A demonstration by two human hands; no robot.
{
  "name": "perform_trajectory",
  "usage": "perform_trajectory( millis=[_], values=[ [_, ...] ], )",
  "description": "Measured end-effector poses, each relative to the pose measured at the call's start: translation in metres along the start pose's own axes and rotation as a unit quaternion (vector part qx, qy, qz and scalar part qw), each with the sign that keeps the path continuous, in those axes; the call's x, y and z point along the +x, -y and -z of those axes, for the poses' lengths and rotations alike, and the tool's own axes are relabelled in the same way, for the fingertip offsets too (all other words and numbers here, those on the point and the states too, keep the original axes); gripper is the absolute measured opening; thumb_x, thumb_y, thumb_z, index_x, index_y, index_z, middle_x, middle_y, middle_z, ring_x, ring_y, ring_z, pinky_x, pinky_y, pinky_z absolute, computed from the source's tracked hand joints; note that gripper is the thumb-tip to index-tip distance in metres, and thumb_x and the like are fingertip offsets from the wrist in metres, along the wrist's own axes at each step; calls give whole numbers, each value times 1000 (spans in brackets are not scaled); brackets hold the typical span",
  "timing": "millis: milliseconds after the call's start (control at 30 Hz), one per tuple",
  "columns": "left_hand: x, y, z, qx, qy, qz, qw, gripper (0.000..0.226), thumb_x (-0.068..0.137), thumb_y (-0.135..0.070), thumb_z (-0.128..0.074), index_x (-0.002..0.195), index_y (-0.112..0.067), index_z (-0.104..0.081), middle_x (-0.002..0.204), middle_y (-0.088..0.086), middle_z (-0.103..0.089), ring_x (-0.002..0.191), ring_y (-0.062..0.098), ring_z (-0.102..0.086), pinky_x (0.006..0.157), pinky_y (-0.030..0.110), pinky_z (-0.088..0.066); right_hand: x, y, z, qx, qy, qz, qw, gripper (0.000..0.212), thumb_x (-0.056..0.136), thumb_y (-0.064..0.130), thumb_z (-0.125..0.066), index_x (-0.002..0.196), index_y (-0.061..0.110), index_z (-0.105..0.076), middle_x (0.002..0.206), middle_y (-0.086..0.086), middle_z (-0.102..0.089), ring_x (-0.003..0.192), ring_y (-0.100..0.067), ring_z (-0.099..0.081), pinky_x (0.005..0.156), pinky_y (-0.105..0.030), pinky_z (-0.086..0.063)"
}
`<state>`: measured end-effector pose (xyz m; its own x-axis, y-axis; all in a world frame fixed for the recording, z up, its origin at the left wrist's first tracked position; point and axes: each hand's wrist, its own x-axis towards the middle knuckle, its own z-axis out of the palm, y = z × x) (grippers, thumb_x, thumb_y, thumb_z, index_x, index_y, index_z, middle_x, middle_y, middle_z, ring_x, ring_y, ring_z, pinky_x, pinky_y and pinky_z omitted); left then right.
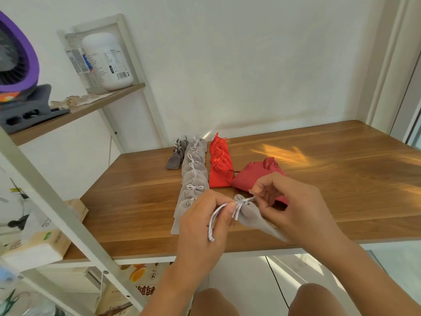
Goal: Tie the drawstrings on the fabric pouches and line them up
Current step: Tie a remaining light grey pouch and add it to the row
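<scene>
A light grey pouch (pixel 255 218) hangs between my hands above the table's front edge, its neck gathered. My left hand (pixel 202 226) pinches one loop of its white drawstring (pixel 215 221), which dangles down over my fingers. My right hand (pixel 293 201) pinches the drawstring on the pouch's other side. Behind them lie three rows of tied pouches: light grey ones (pixel 193 176), bright red ones (pixel 219 165) and small dark grey ones (pixel 178 153). A loose dark red pouch (pixel 252 175) lies to the right of the red row.
The wooden table (pixel 330 179) stands against a white wall. A white metal shelf frame (pixel 54 201) slants across the left, with a white jar (pixel 107 60) and a purple fan (pixel 16 60) on its shelf, and a tissue pack (pixel 36 245) lower down.
</scene>
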<state>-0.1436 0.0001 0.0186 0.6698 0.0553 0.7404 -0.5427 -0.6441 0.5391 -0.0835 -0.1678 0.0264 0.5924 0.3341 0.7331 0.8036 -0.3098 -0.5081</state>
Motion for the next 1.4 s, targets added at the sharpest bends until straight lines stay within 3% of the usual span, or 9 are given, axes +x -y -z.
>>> perform_trajectory(
  millis=[300, 400, 500, 567, 733, 867, 1067, 1267, 1400],
  values=[
    [1, -1, -1, -59, 34, 67, 995, 14, 91, -35, -54, 84, -25, -62, 82, -8, -63, 77, 13, -60, 64, 25, -49, 1, -8, 1, -37, 12, 46, 998, 15, 74, 6, -71, 85, 17, -74, 76, 10, -65, 67, -3, -56, 61, -12, -45],
    [9, -4, 1, -123, 49, 119, 984, 16, 85, -33, -60, 80, -19, -66, 96, -8, -62, 90, 10, -61, 73, 18, -47, 2, -8, -3, -32, 42, 44, 998, 17, 74, 6, -73, 88, 16, -74, 81, 9, -64, 71, -1, -56, 63, -8, -42],
    [16, -6, 4, -260, 41, 258, 930, 17, 74, -25, -67, 79, -10, -72, 77, -5, -68, 63, 3, -60, 54, 12, -44, -4, -3, -10, -31, 74, 43, 996, 10, 80, 18, -66, 89, 17, -70, 86, 8, -61, 75, 0, -55, 64, -12, -42],
    [17, -5, 6, -329, 34, 312, 891, 16, 66, -28, -70, 72, -14, -75, 57, 2, -58, 44, 4, -43, 44, 13, -34, -6, 1, -9, 6, 73, 10, 997, 9, 85, 24, -60, 86, 19, -67, 86, 10, -59, 78, -3, -55, 66, -14, -41],
    [18, 1, 6, -428, 40, 383, 818, 12, 65, -23, -79, 61, -14, -73, 42, -5, -50, 35, 2, -33, 43, 15, -26, -4, 10, -11, 111, 48, -47, 992, 3, 83, 23, -60, 82, 21, -62, 82, 11, -60, 78, -9, -60, 67, -13, -43],
    [20, 6, 10, -492, 85, 423, 756, 53, 33, -36, -98, 73, -13, -72, 51, -3, -58, 34, 0, -36, 40, 11, -30, -4, 13, -10, 158, 32, -67, 985, 8, 79, 14, -64, 83, 20, -64, 83, 8, -63, 77, -13, -62, 67, -19, -48],
    [26, 11, 22, -607, 137, 453, 638, 45, 47, -10, -95, 87, -3, -75, 71, 4, -66, 35, 2, -42, 34, 8, -34, -6, 11, -10, 110, 19, -54, 992, 7, 78, 14, -65, 81, 20, -64, 80, 11, -61, 74, -11, -60, 65, -14, -44],
    [26, 14, 25, -574, 147, 482, 645, 54, 42, -10, -96, 91, 1, -75, 67, 2, -63, 35, 2, -40, 34, 9, -31, -5, 8, -11, 60, 7, -29, 998, 10, 73, 10, -67, 79, 18, -66, 74, 14, -61, 69, 0, -58, 63, -5, -40],
    [26, 11, 26, -524, 142, 513, 665, 3, 70, -7, -74, 72, -5, -75, 64, 3, -61, 35, 1, -38, 35, 7, -28, -8, 3, -11, -5, 15, 18, 1000, 5, 77, 14, -62, 80, 17, -63, 78, 11, -58, 70, 3, -51, 64, -7, -41]
  ],
)
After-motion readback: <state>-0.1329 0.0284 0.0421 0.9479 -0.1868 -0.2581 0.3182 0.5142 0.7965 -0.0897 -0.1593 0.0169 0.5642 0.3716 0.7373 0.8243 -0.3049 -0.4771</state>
